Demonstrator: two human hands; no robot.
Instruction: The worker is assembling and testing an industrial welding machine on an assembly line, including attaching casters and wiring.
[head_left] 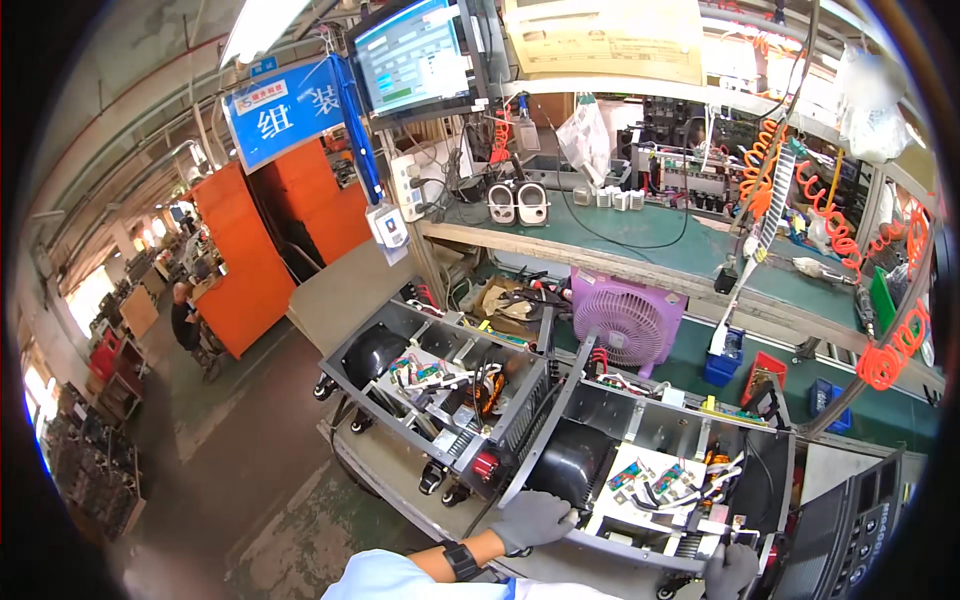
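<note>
An open grey metal chassis (690, 408) with castors stands in front of me. Inside are a black rounded housing (573, 462), a white panel with small green circuit boards (660, 485), cables and copper-wound coils. My left hand (537, 521), in a grey glove, is closed over the near left edge of this chassis. At its near right corner, my gloved right hand (732, 572) has curled fingers close to the white connectors; what they hold is hidden. A second, similar chassis (425, 385) stands to the left, apart from both hands.
A black panel with controls (845, 525) leans at the right. Behind are a purple fan (627, 318), blue bins (724, 358) and a red bin (764, 378). Orange coiled hoses (890, 352) hang at the right. Further left, a person (190, 325) is near an orange partition (240, 270).
</note>
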